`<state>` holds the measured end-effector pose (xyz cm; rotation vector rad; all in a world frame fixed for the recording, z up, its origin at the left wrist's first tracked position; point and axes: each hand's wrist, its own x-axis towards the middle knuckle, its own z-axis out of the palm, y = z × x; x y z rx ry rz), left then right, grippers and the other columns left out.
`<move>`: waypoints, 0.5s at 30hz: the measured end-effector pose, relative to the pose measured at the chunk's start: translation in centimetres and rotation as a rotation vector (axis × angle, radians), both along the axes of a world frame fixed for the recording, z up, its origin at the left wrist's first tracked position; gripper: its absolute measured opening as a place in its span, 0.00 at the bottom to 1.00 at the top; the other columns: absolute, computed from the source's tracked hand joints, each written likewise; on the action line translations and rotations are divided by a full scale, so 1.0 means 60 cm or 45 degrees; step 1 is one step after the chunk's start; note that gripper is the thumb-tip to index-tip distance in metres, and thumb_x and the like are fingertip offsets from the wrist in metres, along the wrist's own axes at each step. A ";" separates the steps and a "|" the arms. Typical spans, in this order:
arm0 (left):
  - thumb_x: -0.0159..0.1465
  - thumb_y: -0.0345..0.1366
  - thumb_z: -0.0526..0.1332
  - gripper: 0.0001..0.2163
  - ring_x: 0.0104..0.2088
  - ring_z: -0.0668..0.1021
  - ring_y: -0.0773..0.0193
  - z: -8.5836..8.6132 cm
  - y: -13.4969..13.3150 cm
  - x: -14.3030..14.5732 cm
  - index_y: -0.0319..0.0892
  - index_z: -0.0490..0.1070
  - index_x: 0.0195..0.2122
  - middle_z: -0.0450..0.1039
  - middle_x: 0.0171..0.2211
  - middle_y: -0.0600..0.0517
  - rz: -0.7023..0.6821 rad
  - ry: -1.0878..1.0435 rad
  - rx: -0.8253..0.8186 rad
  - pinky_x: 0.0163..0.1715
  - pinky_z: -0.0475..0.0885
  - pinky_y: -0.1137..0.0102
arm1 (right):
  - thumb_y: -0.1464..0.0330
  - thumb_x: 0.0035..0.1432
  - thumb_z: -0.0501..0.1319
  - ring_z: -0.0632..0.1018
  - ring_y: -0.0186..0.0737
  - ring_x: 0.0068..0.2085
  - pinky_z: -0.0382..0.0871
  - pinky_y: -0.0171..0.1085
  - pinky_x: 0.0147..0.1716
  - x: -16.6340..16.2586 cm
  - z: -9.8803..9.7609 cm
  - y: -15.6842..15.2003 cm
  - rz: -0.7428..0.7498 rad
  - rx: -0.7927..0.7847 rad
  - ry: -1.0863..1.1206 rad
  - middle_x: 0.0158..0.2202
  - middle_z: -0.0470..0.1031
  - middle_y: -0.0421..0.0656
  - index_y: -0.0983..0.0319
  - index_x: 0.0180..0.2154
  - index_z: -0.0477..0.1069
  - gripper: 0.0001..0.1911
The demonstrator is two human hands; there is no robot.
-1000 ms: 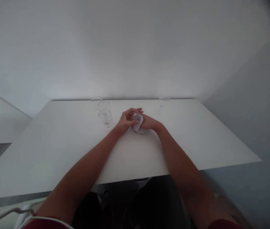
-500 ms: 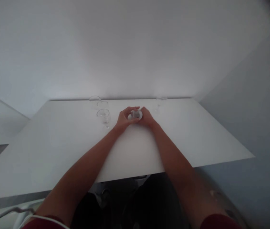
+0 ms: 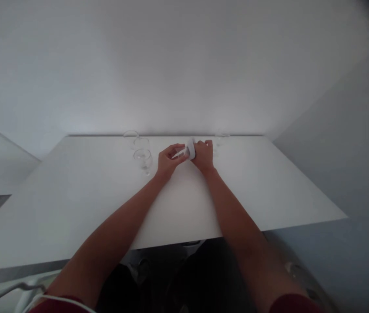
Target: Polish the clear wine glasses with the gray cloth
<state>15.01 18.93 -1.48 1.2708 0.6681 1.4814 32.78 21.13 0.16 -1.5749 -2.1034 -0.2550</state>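
Over the middle of the white table (image 3: 184,204), my left hand (image 3: 167,161) is closed around a clear glass (image 3: 180,152) that lies on its side in the fingers, mouth towards the right. A white piece of cloth or paper (image 3: 191,148) wraps the glass's right end. My right hand (image 3: 204,155) is closed with its knuckles up and holds this white piece against the glass. Its fingertips are hidden. Left of my hands, a stemmed glass (image 3: 142,157) stands upright.
Two more clear glasses stand behind it, a nearer one (image 3: 142,142) and a farther one (image 3: 130,134). Beyond my right hand is another faint clear glass (image 3: 221,135). A pale wall (image 3: 184,65) rises behind the table. A white cable (image 3: 63,298) crosses my left sleeve.
My right hand has turned knuckles up and shifted slightly right. The white piece now stands up more at the glass's end. My left hand has moved slightly left, still holding the glass.
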 end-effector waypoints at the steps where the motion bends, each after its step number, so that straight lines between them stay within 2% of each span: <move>1: 0.52 0.43 0.81 0.21 0.52 0.84 0.51 0.002 -0.001 -0.001 0.47 0.84 0.46 0.84 0.49 0.45 0.007 0.002 -0.002 0.60 0.77 0.48 | 0.64 0.55 0.62 0.75 0.45 0.36 0.60 0.48 0.51 0.000 -0.001 0.000 0.021 -0.041 0.043 0.30 0.79 0.49 0.63 0.29 0.75 0.09; 5: 0.53 0.41 0.80 0.16 0.44 0.84 0.55 0.006 -0.004 -0.004 0.46 0.84 0.41 0.85 0.43 0.47 0.009 0.044 -0.007 0.53 0.79 0.54 | 0.61 0.48 0.65 0.70 0.38 0.29 0.62 0.39 0.35 0.009 -0.016 -0.001 0.345 -0.488 0.470 0.23 0.71 0.39 0.63 0.24 0.70 0.12; 7: 0.54 0.41 0.80 0.14 0.43 0.84 0.56 0.007 -0.004 -0.004 0.46 0.84 0.40 0.85 0.41 0.48 -0.007 0.054 0.011 0.50 0.78 0.56 | 0.58 0.48 0.64 0.68 0.36 0.28 0.61 0.36 0.32 0.012 -0.024 -0.003 0.480 -0.615 0.655 0.23 0.69 0.37 0.62 0.25 0.70 0.13; 9: 0.55 0.42 0.79 0.14 0.43 0.84 0.56 0.007 -0.003 -0.003 0.47 0.84 0.41 0.84 0.42 0.48 0.003 0.036 0.019 0.51 0.78 0.57 | 0.60 0.48 0.64 0.68 0.37 0.29 0.63 0.38 0.34 0.009 -0.025 -0.003 0.422 -0.508 0.636 0.24 0.69 0.38 0.61 0.24 0.69 0.12; 12: 0.56 0.44 0.78 0.14 0.45 0.84 0.55 0.005 0.001 -0.003 0.47 0.83 0.42 0.84 0.45 0.47 0.106 -0.026 -0.018 0.53 0.77 0.56 | 0.66 0.48 0.64 0.71 0.40 0.32 0.66 0.43 0.45 -0.006 -0.017 -0.001 0.168 -0.186 0.373 0.25 0.72 0.43 0.60 0.23 0.67 0.08; 13: 0.57 0.44 0.78 0.14 0.45 0.84 0.55 0.004 0.002 -0.004 0.47 0.83 0.42 0.84 0.45 0.47 0.142 -0.040 -0.036 0.53 0.77 0.55 | 0.67 0.48 0.64 0.72 0.41 0.33 0.66 0.44 0.46 -0.011 -0.015 -0.001 0.121 -0.143 0.316 0.25 0.73 0.44 0.60 0.23 0.67 0.07; 15: 0.57 0.45 0.77 0.14 0.44 0.84 0.55 0.002 0.003 -0.005 0.47 0.82 0.40 0.84 0.42 0.48 0.172 -0.039 -0.058 0.53 0.77 0.55 | 0.66 0.47 0.65 0.72 0.41 0.32 0.66 0.43 0.43 -0.017 -0.013 -0.003 0.131 -0.187 0.375 0.25 0.73 0.44 0.60 0.23 0.67 0.08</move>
